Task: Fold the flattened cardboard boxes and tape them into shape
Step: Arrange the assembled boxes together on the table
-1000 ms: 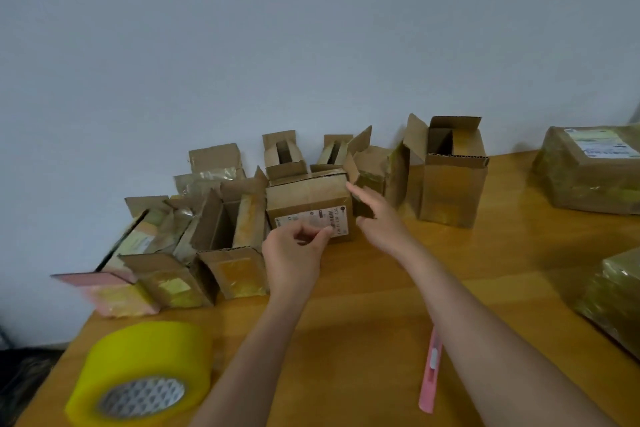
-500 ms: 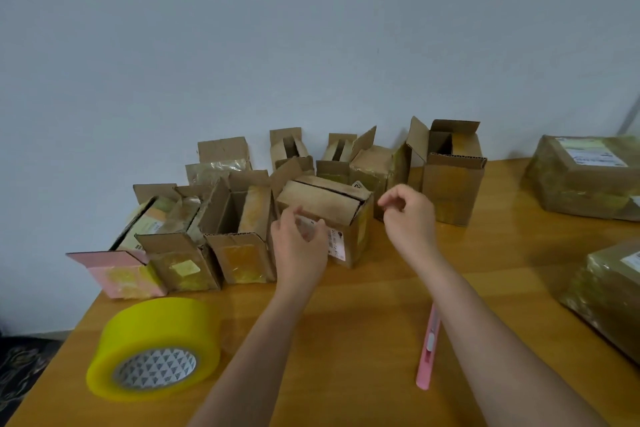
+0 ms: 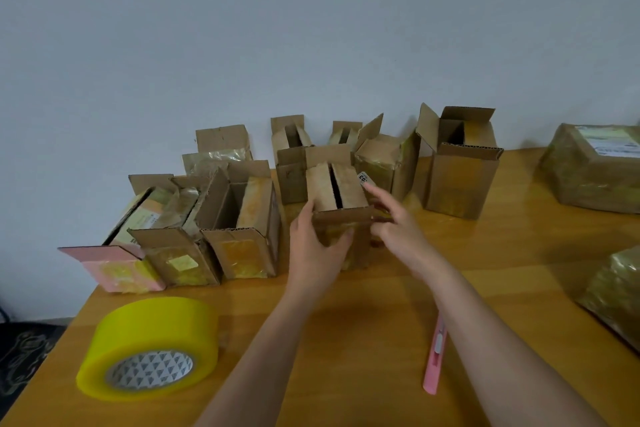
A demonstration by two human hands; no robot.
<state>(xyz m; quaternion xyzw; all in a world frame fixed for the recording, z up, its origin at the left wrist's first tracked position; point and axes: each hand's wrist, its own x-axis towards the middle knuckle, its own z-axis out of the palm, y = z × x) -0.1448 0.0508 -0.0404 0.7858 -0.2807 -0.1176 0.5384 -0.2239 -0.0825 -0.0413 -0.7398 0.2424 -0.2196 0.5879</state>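
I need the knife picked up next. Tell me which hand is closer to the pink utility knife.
Right. The right hand is at the small box, its forearm passing just above the pink utility knife. The left hand grips the box's near left side, farther off.

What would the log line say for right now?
left hand: grips small brown cardboard box | right hand: open beside box | yellow tape roll: untouched

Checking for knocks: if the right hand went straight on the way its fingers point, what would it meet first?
Probably the white sticker on the taped box behind; the right hand points up-left at it, fingers nearly there. Depth is unclear.
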